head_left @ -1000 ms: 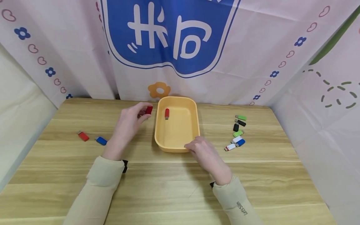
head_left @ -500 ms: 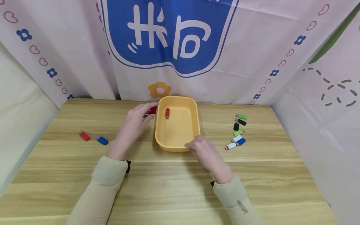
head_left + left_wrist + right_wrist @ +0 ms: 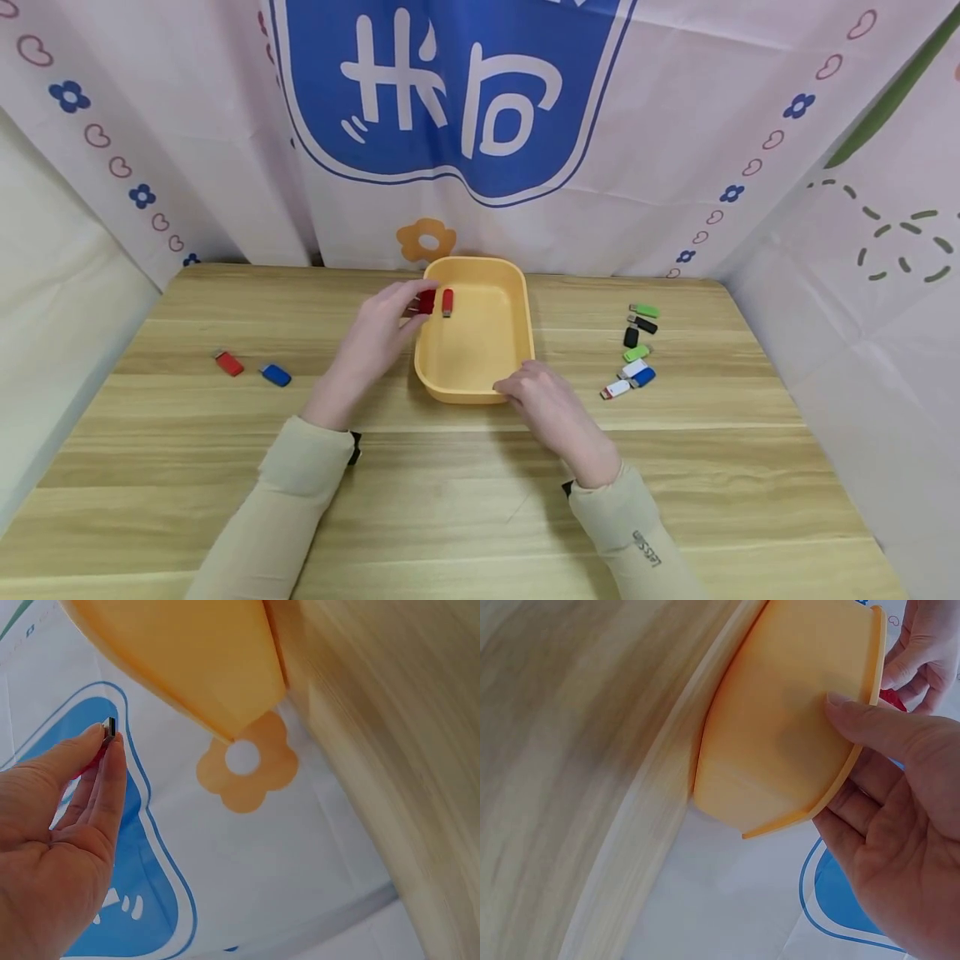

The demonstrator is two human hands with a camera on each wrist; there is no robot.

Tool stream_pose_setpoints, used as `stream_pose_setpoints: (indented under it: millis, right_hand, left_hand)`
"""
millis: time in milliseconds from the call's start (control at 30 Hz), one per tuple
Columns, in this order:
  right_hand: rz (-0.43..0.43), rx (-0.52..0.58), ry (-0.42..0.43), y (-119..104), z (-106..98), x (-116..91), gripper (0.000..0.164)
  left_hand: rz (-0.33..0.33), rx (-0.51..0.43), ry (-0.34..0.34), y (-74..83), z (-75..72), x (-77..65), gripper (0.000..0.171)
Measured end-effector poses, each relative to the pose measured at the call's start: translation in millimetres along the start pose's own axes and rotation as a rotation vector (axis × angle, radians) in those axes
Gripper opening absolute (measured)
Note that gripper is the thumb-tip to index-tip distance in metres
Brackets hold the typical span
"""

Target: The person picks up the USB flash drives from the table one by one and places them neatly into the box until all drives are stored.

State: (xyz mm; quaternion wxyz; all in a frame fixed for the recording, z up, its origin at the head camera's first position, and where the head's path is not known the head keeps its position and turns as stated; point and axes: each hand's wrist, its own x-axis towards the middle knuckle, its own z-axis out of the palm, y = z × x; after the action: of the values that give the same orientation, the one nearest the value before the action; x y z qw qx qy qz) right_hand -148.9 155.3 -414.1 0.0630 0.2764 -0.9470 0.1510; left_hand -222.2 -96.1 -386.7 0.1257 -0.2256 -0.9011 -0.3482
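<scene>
At yellow tray [image 3: 483, 350], right hand [image 3: 551, 412] pinches near-right rim [image 3: 531, 357], likely for steadiness; left hand [image 3: 375, 333] pinches red USB stick [image 3: 427, 302] above left side, presumably to clear it.

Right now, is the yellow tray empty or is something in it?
Not empty: a red USB stick lies inside the yellow tray, near its left wall.

Printed cloth [image 3: 487, 179] behind wooden table [image 3: 465, 492]
</scene>
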Motion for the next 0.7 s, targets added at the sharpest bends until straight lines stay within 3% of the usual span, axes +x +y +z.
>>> stream_pose_setpoints:
  millis: [200,467,567,700]
  right_hand:
    - [0.014,0.016,-0.006,0.1,-1.3,-1.1,0.018]
    - [0.006,0.012,-0.003,0.9,-0.5,-0.4,0.017]
    - [0.006,0.011,-0.007,1.2,-0.5,-0.2,0.017]
    - [0.013,0.016,-0.017,1.4,-1.1,0.2,0.017]
  left_hand:
    - [0.034,-0.013,0.0,4.4,6.8,2.2,0.047]
    - [0.062,-0.036,-0.019,-2.6,17.1,12.4,0.046]
    - [0.069,-0.06,-0.047,-4.5,19.4,19.6,0.045]
    - [0.029,-0.072,-0.115,-4.3,21.8,30.5,0.045]
